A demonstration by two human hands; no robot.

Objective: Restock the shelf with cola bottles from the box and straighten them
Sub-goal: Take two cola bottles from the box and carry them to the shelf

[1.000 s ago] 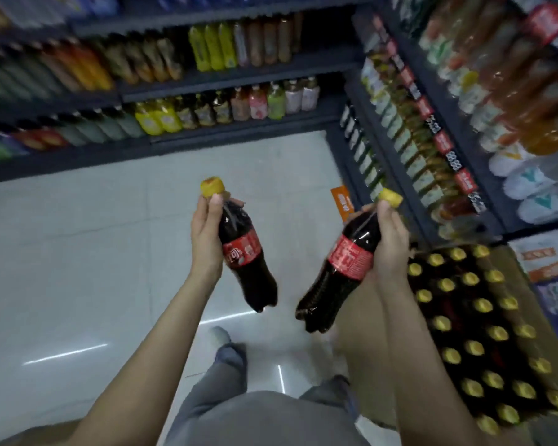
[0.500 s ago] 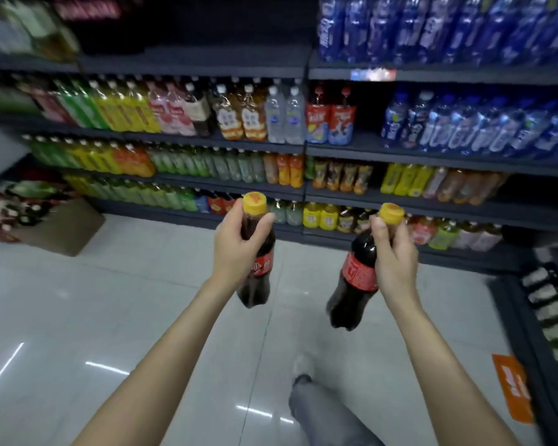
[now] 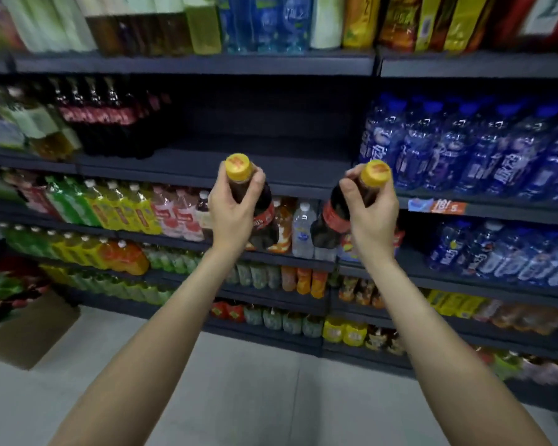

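Observation:
My left hand grips the neck of a dark cola bottle with a yellow cap and red label. My right hand grips the neck of a second cola bottle of the same kind, tilted left at the bottom. Both bottles hang in the air in front of the shelving, just below a dark shelf whose middle stretch holds no bottles. At that shelf's left end stand several cola bottles with red labels. The box is out of view.
Blue-labelled water bottles fill the same shelf's right side. Rows of green, yellow, orange and pink drinks line the lower shelves. A cardboard box of drinks sits on the pale tiled floor at the left.
The view has swung up and closer to the shelving. Both hands have lifted their bottles higher, up to the level of the partly bare cola shelf.

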